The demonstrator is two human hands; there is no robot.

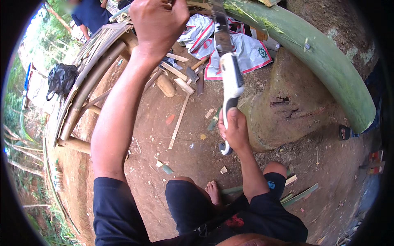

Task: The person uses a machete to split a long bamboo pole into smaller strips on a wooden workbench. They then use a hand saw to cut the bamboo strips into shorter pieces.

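My right hand [234, 128] is wrapped round the white and dark grey handle of a pruning saw [233, 78]. Its dark blade [222, 35] points away from me to the top edge and meets the left end of a thick green bamboo stem [303, 45]; whether the teeth are in a cut cannot be made out. My left hand [158, 24] is raised at the top, left of the blade, with the fingers curled closed. Whatever it grips is hidden behind the hand and cut off by the frame.
A large rock [287, 102] stands under the bamboo stem. White sacks with red edging [242, 53] lie beyond the saw. Wood strips [179, 121] and offcuts litter the dirt. At left are a bamboo bench [76, 102], a black plastic bag [62, 78] and another person [91, 16].
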